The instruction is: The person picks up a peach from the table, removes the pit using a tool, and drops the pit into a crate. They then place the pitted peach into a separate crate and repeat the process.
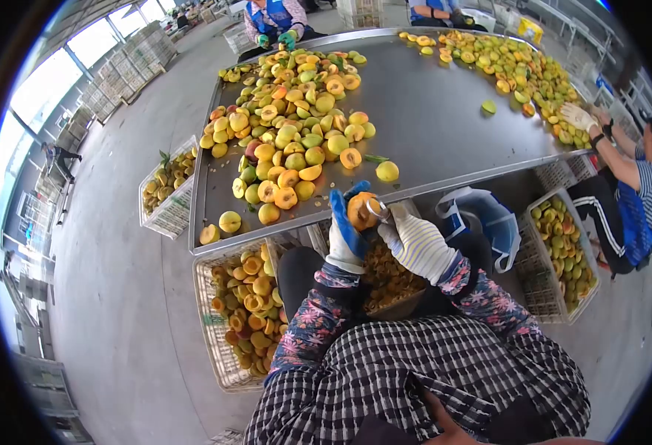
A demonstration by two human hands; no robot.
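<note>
My left hand (346, 241), in a white glove with blue coating, is closed around a peach half (359, 213) just off the table's near edge. My right hand (421, 245), in a white striped glove, grips a small metal pitting tool (375, 207). Its curved metal end is against the cut face of the peach half. Below my hands, a container of peach scraps (385, 276) sits between my knees, partly covered by my arms. The heap of halved peaches (289, 137) lies on the metal table just beyond my left hand.
A crate of hollowed peach halves (248, 311) stands at my left, and another crate (170, 185) beside the table. On the right are a blue-and-white bag (481, 219), a full crate (563, 252) and a seated co-worker (630, 178). More people sit across the metal table (415, 111).
</note>
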